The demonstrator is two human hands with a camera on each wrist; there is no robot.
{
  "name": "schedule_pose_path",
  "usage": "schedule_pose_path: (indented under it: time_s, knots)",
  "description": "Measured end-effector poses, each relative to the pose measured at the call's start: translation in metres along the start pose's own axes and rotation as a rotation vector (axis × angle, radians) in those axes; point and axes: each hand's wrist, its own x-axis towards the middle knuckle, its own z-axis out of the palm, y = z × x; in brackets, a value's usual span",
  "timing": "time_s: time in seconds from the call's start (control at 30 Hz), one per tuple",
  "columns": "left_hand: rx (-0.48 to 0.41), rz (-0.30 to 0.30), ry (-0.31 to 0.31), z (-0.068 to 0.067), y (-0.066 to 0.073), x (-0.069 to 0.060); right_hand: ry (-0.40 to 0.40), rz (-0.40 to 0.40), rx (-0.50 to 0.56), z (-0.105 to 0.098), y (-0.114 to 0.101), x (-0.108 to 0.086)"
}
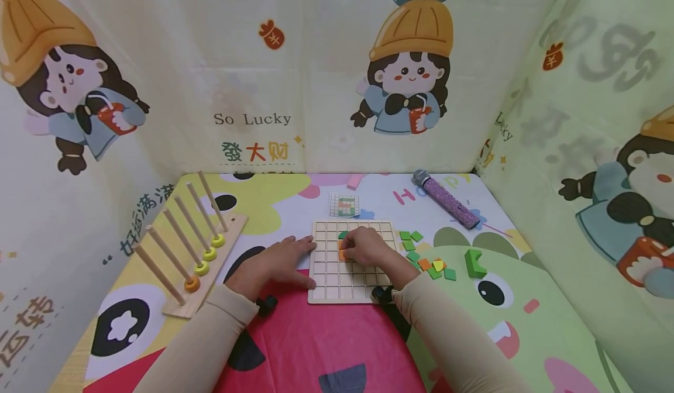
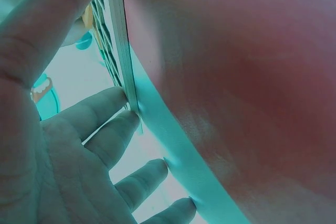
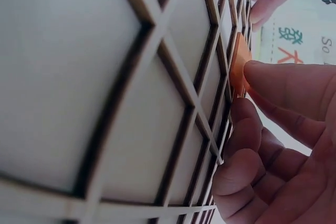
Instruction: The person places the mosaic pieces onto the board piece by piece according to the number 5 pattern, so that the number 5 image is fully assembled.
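A wooden grid board [image 1: 326, 279] lies in the middle of the table. My left hand [image 1: 276, 264] rests at its left edge, thumb and fingers spread and fairly straight; in the left wrist view fingertips touch the board's side [image 2: 122, 51]. Over the upper middle cells, my right hand [image 1: 365, 247] pinches an orange square tile [image 3: 240, 64], its thumb on the tile's face and the other fingers curled. A green tile [image 1: 343, 235] sits in a cell just beyond, and more orange [image 1: 342, 255] shows beside the fingertips. The right hand partly hides the cells beneath it.
Several loose green tiles [image 1: 408, 245], with orange and yellow ones, lie right of the board. A green notched block [image 1: 475, 264] stands farther right. Behind are a pattern card [image 1: 344, 205] and a purple microphone [image 1: 447, 200]. At left stands a wooden peg rack [image 1: 210, 293] with rings.
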Motion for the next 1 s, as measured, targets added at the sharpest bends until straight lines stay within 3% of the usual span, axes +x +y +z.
schedule_pose_path:
  time_s: [0.5, 0.83, 1.0]
  knots:
    - [0.010, -0.005, -0.001, 0.002, 0.001, 0.003, 0.042, -0.024, 0.093, -0.008, 0.016, -0.022]
    - [0.005, -0.024, -0.002, 0.002, 0.000, 0.003, 0.101, -0.022, 0.116, -0.015, 0.040, -0.042]
    - [0.002, -0.017, -0.001, 0.002, 0.001, 0.002, 0.112, 0.016, 0.128, -0.023, 0.053, -0.055]
